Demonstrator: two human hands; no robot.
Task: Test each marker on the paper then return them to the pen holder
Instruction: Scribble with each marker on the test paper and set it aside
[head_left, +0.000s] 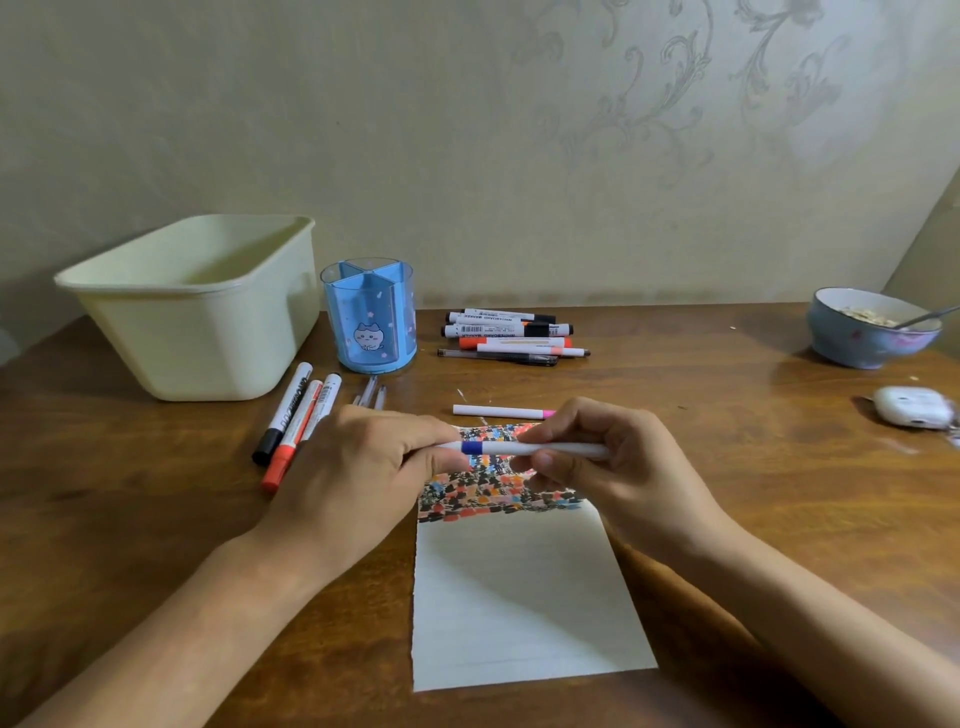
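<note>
From the head view I see both of my hands over the top of the paper (524, 597), which lies flat on the wooden tabletop (727, 467). My left hand (358, 467) and right hand (608, 457) are close together, both clamped on one thin white marker (524, 448) with a blue band; it lies level across the gap between them, above the paper's upper strip of dense coloured test marks. The left fingers pinch its left end, the right thumb and fingers curl round its right half. I cannot tell whether the cap is on or coming off.

Taking the paper as my landmark: beyond its top edge lies a white marker with a pink end (501, 412), flat on the tabletop. Further beyond, a loose heap of whiteboard markers and pens (511, 336) lies side by side. Beyond and to the left of the paper stands the blue pen holder (370, 317), upright, with a cartoon cat on its front; its divided compartments look empty as far as I can see. Between it and the paper's left side lie three whiteboard markers (296, 421), black and red caps toward me, and some clear pens partly hidden behind my left hand. Far left of the paper sits a cream plastic bin (197, 312); I see nothing inside it. Far right, a blue bowl (872, 335) holds food and a spoon, and a small white case (914, 408) lies nearer me.
</note>
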